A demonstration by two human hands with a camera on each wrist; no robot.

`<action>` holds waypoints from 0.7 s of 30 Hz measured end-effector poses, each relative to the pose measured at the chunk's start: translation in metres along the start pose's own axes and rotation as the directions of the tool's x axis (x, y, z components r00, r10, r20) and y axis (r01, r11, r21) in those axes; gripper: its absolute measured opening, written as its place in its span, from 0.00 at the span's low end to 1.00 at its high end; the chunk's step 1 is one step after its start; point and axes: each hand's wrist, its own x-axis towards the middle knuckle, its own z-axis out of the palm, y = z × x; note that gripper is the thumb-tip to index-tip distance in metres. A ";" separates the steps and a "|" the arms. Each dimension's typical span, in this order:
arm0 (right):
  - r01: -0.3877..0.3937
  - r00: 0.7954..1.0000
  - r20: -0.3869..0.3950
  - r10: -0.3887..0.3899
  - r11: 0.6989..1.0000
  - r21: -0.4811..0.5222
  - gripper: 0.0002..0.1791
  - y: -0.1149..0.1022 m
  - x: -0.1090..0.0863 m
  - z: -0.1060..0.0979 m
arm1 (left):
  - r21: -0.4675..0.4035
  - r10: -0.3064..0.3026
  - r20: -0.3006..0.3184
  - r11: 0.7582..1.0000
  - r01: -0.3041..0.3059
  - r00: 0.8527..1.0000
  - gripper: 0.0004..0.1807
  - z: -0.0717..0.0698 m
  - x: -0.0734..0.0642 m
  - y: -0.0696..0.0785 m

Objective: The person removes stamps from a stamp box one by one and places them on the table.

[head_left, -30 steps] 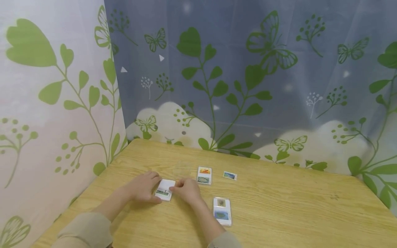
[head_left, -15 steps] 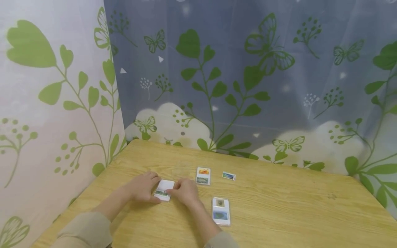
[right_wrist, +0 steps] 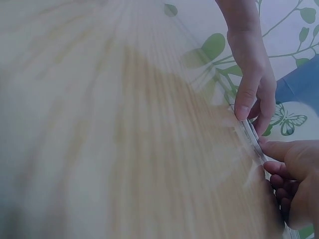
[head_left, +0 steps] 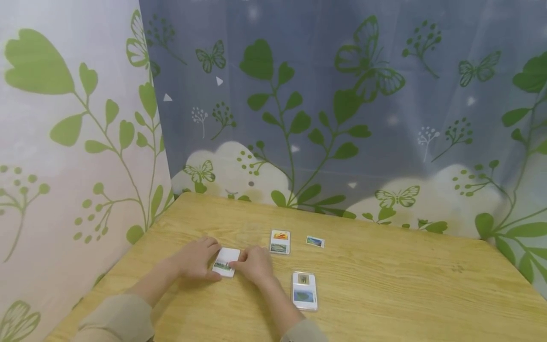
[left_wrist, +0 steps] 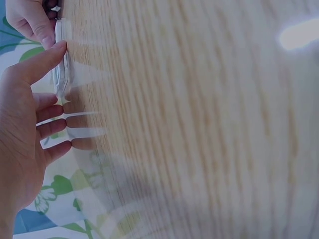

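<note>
- Blue-grey hanging cloth printed with green leaves and butterflies [head_left: 316, 57]: behind the table at 12 o'clock, reckoned from the case under the hands.
- Pale pinkish-white cloth with the same green print [head_left: 25, 123]: at 10 o'clock, meeting the other in a corner.
- Yellow wood-grain table [head_left: 384, 285]: flat, glossy in the wrist views.
- Left hand [head_left: 195, 260]: at 9 o'clock, grasping the case's edges with thumb and forefinger; the other fingertips rest on the table.
- Right hand [head_left: 258, 264]: at 3 o'clock, fingers curled, one tip on the small picture; pinching or merely pressing, I cannot tell.
- White rectangular case with two pictures and a clear rim [head_left: 305, 287]: at 4 o'clock, apparently finished.
- Similar white case with orange and grey-green pictures [head_left: 279, 241]: at 2 o'clock, apparently finished too.
- White, clear-edged case [head_left: 231, 252]: flat between the hands, one small grey-green landscape picture [head_left: 222, 264] visible, so probably half done.
- Loose blue-green picture slip [head_left: 315, 242]: between 2 and 3 o'clock, untouched, seemingly left over to place.
</note>
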 end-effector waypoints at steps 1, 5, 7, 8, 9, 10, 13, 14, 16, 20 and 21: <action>0.001 1.000 0.000 -0.001 1.000 -0.004 0.17 0.000 0.000 0.000 | 0.000 0.000 -0.002 1.000 0.000 1.000 0.42 0.000 0.000 0.000; 0.003 1.000 0.002 -0.003 1.000 -0.011 0.17 0.001 0.001 0.000 | -0.001 -0.003 0.004 1.000 0.003 1.000 0.42 -0.001 0.001 0.000; 0.003 1.000 0.002 -0.003 1.000 -0.011 0.17 0.001 0.001 0.001 | -0.002 -0.007 0.009 1.000 0.007 1.000 0.42 -0.001 0.000 0.000; 0.004 1.000 0.002 -0.004 1.000 -0.013 0.17 0.001 0.001 0.001 | 0.000 -0.006 0.009 1.000 0.006 1.000 0.42 -0.001 0.000 0.000; 0.004 1.000 0.002 -0.004 1.000 -0.015 0.17 0.001 0.001 0.001 | 0.002 -0.007 0.009 1.000 0.007 1.000 0.42 -0.001 0.000 0.000; 0.004 1.000 0.002 -0.004 1.000 -0.017 0.17 0.001 0.001 0.001 | 0.004 -0.006 0.009 1.000 0.006 1.000 0.42 -0.002 0.000 0.000; 0.005 1.000 0.004 -0.005 1.000 -0.020 0.17 0.001 0.001 0.001 | 0.002 -0.008 0.007 1.000 0.008 1.000 0.42 -0.002 0.000 0.001; 0.005 1.000 0.004 -0.004 1.000 -0.020 0.17 0.001 0.001 0.001 | 0.000 -0.009 0.008 1.000 0.009 1.000 0.42 -0.002 0.000 0.001; 0.001 1.000 0.005 0.000 1.000 -0.017 0.17 0.000 0.001 0.001 | -0.008 -0.016 0.011 1.000 0.016 1.000 0.42 -0.002 0.000 0.001; -0.011 1.000 0.011 0.011 1.000 -0.018 0.16 -0.001 0.001 -0.001 | -0.020 -0.023 0.017 1.000 0.024 1.000 0.43 -0.003 -0.001 0.001; -0.015 1.000 0.014 0.015 1.000 -0.017 0.16 -0.002 0.001 -0.001 | -0.020 -0.023 0.017 1.000 0.023 1.000 0.43 -0.003 -0.001 0.001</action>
